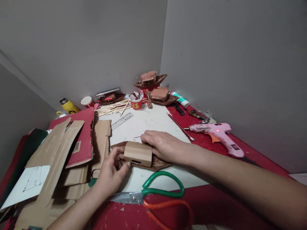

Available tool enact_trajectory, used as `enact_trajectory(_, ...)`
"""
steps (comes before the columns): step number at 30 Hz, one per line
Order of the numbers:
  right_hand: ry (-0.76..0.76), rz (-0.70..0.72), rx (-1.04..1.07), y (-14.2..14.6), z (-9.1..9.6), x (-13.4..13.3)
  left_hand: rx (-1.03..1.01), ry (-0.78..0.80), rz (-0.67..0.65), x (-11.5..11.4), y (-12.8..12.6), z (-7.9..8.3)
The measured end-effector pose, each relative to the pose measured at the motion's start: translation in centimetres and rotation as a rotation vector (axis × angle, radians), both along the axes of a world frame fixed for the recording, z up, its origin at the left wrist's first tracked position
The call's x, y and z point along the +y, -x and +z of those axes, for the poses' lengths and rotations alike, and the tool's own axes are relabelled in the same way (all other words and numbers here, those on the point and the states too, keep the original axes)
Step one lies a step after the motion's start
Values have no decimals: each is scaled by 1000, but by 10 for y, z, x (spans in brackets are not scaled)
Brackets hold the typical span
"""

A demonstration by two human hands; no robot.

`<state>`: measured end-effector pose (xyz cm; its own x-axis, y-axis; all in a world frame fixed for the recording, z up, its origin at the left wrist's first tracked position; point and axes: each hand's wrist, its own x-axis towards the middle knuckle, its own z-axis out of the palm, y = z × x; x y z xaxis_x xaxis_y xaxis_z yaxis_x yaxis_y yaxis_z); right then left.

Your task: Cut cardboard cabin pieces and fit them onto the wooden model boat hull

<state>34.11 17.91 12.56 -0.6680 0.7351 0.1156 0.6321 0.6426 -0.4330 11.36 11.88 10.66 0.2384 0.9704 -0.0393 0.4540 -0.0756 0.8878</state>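
A small model boat with a dark brown hull (163,163) lies on the white sheet in front of me. On it sits a curved tan cardboard cabin (137,151) with a slot cut in its near side. My left hand (114,169) grips the cabin's left end, its thumb at the lower near corner and its fingers bent behind. From the right, my right hand (163,145) holds the cabin's far right corner, fingers curled over the edge; some fingertips are hidden. Scissors with green and orange handles (164,193) lie just nearer than the boat.
A pink glue gun (218,131) with a lit light and a pencil (181,127) lie at right. Cardboard pieces (57,150) pile up at left. Behind are a ruler (122,120), wooden sticks (111,108), a red paper cup (136,104) and more model boats (160,94).
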Motion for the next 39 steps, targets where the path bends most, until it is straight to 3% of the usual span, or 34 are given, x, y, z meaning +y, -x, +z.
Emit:
enact_trajectory(11, 81, -25, 12, 1, -15, 6, 74, -29, -83, -8, 6, -2)
enact_trajectory(16, 43, 7, 43, 0, -4, 1, 178, -225, -51, -10, 12, -11)
enact_trajectory(18, -4, 18, 65, -1, 5, -4, 227, -408, -24, -12, 16, -12)
enact_trajectory(21, -213, 81, 124, -4, 20, -13, 351, -733, 1, -16, 23, -8)
enact_trajectory(25, -487, 181, 192, -5, 32, -24, 470, -976, -21, -21, 26, 3)
enact_trajectory(35, -638, 226, 250, -4, 35, -28, 545, -1037, -68, -16, 19, 19)
enact_trajectory(39, -639, 222, 228, -5, 32, -26, 554, -1049, -44, -17, 24, 13)
